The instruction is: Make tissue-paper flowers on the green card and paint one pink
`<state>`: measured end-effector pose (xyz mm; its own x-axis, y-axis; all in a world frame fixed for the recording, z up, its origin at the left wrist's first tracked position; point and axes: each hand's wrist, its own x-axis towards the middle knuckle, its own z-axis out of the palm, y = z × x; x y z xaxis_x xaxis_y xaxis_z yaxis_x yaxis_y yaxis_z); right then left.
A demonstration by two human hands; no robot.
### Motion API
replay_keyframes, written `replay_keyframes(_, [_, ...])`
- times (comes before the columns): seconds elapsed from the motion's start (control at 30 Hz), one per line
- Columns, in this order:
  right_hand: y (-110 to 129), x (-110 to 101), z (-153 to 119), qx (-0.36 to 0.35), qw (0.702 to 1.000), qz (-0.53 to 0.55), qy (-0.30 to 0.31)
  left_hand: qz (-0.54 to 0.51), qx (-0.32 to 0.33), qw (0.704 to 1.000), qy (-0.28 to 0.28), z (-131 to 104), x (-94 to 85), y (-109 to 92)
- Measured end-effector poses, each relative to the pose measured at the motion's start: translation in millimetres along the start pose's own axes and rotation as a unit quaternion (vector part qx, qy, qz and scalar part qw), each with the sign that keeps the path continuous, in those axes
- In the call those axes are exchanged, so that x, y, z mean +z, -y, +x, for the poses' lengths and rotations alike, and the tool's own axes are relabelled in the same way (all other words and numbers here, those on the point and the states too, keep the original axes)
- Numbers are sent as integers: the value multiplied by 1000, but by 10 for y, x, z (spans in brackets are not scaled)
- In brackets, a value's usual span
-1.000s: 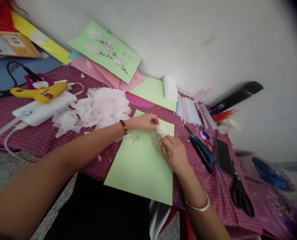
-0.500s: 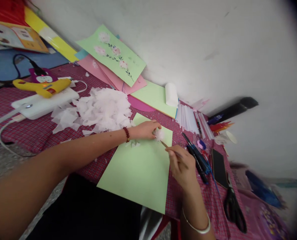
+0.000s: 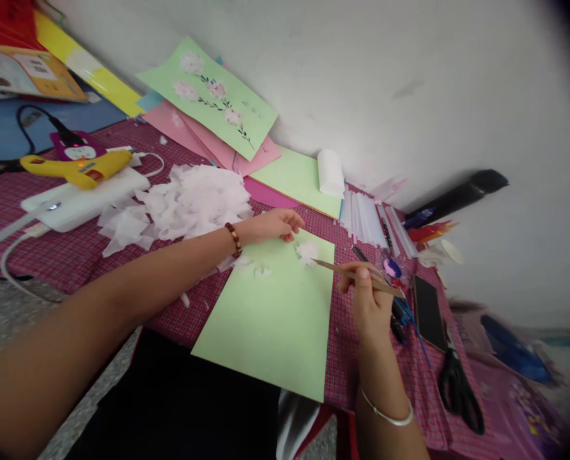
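Note:
A light green sheet of paper (image 3: 275, 326) lies in front of me, with a ruffled white-pink paper flower (image 3: 307, 252) near its top right corner. My right hand (image 3: 369, 297) pinches a brown, pointed wooden stick (image 3: 335, 267), whose tip touches or nearly touches the flower's right side. Just up and left of the flower, my left hand (image 3: 280, 225) hovers over the sheet's top edge, fingers loosely bent and apart, with nothing visible in them. Small white paper scraps (image 3: 261, 271) lie on the sheet below my left wrist.
A heap of white tissue pieces (image 3: 199, 198) lies left. A yellow glue gun (image 3: 78, 167) rests on a white power strip (image 3: 69, 214). Behind leans a green flower picture (image 3: 227, 96). Glue sticks (image 3: 362, 217), a phone (image 3: 429, 310) and black scissors (image 3: 457, 390) are right.
My left hand has let go of the paper flower and moved up and left. My right hand has shifted slightly right, and the wooden stick now lies flatter, its tip at the flower.

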<state>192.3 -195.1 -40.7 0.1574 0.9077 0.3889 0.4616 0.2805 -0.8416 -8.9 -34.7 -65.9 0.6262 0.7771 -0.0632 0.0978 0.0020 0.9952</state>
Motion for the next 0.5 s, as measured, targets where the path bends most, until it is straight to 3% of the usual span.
replay_keyframes(0.07, [-35, 3, 19, 5, 1000, 20, 1, 27, 25, 999, 12, -89, -70, -207])
replay_keyframes(0.23, [-136, -5, 62, 12, 999, 49, -4, 203, 46, 969, 130, -416, -123, -669])
replay_keyframes(0.33, [-156, -7, 65, 11, 998, 63, -2, 323, 14, 932, 165, -623, -57, -651])
replay_keyframes(0.5, [-133, -1, 58, 5, 997, 75, 9, 447, -29, 892, 64, -835, 63, -353])
